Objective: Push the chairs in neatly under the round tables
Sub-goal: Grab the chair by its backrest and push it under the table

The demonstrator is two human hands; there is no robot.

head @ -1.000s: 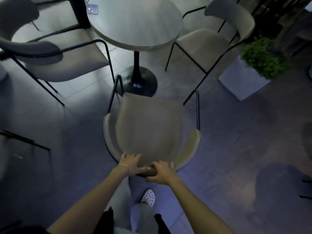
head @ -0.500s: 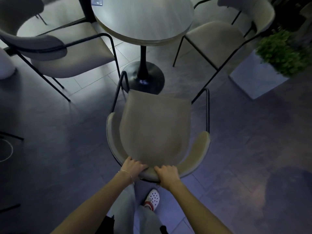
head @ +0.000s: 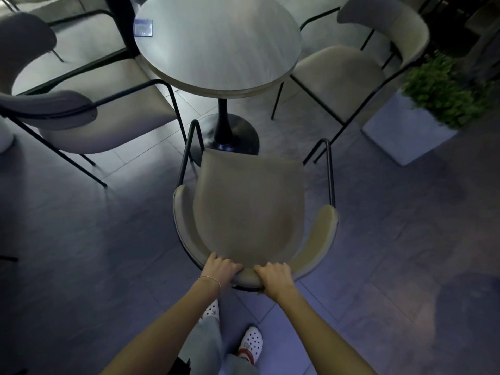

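Left hand: the left hand (head: pixel 220 267) grips the top of the backrest, fingers (head: pixel 213 257) curled over its rim; a thin bracelet (head: pixel 211 279) circles the wrist.
Right hand: the right hand (head: pixel 274 276) clamps the same rim just beside it, fingers wrapped around the padded edge.
Chair: the beige chair (head: pixel 250 209) faces the round table (head: pixel 217 41), its seat front near the black pedestal base (head: pixel 230 136), the seat not yet under the tabletop.
Surroundings: a second chair (head: pixel 89 109) stands left of the table, a third chair (head: pixel 351 71) right, beside a potted plant (head: pixel 443 96).
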